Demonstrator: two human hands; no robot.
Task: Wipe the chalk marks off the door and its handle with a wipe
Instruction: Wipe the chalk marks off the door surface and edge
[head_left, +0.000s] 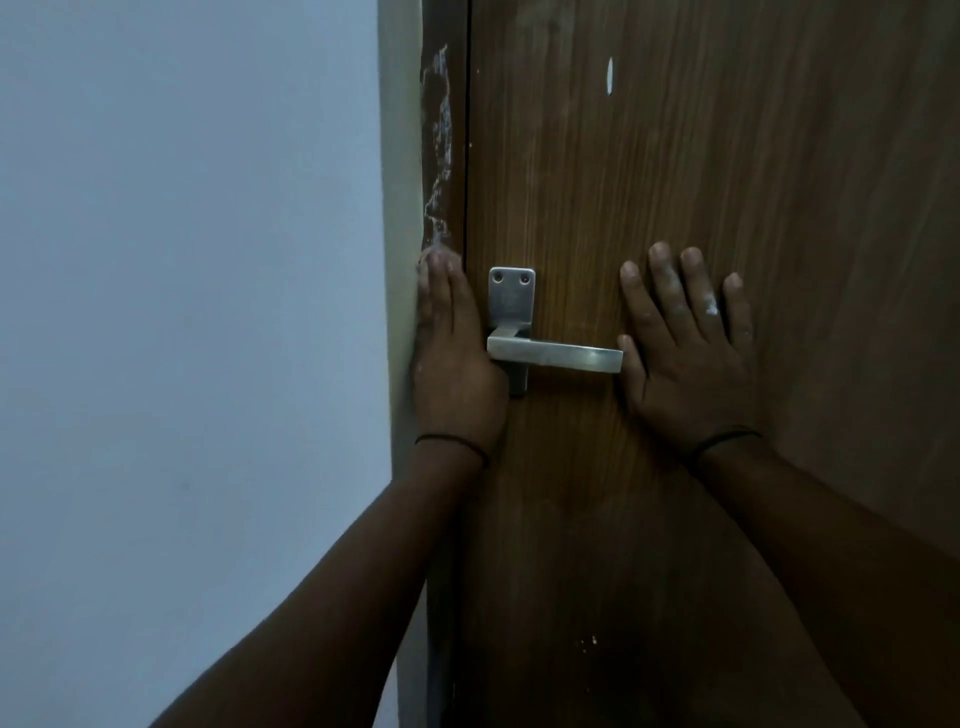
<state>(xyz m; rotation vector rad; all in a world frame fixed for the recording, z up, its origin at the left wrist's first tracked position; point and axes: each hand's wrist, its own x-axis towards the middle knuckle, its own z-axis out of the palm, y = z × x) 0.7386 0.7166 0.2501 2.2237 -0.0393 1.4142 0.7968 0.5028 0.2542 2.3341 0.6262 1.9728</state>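
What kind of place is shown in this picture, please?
Probably indoors, at a room doorway in a home or office; which one cannot be told. A brown wood-grain door with a metal lever handle sits in a frame smeared with white marks, beside a plain pale wall.

The handle juts between both flat hands; bare door above and below it lies open.

wall: plain pale blue-grey, fills the whole left side | door frame: light-coloured upright strip running top to bottom, just right of the wall | wristbands: thin dark band on one wrist, another dark band on the other wrist
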